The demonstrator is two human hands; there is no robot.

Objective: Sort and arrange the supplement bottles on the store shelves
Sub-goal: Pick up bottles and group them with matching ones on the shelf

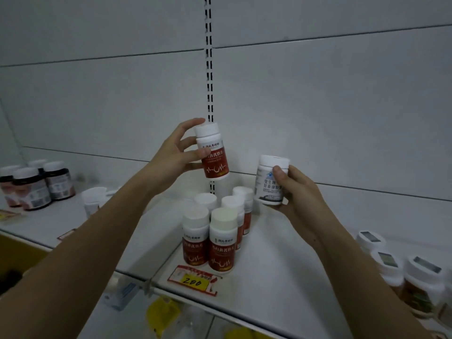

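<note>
1. White slotted back panels rose behind a pale metal shelf [281,260]; dark brown jars with white lids [36,184] stood at nine o'clock.
2. At centre, the left hand [171,157] held a white-capped, red-labelled plastic bottle [214,152] aloft, fingers curled round it, at twelve o'clock above the matching red-labelled cluster [215,231].
3. Lowering it upright behind that cluster would probably suit best.
4. At three o'clock, the right hand [300,194] gripped a squat white-labelled tub [269,179], likely bound for another group.

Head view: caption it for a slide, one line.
Left hand lifts a red-label bottle above its matching cluster; right hand holds a white-label bottle.
</note>
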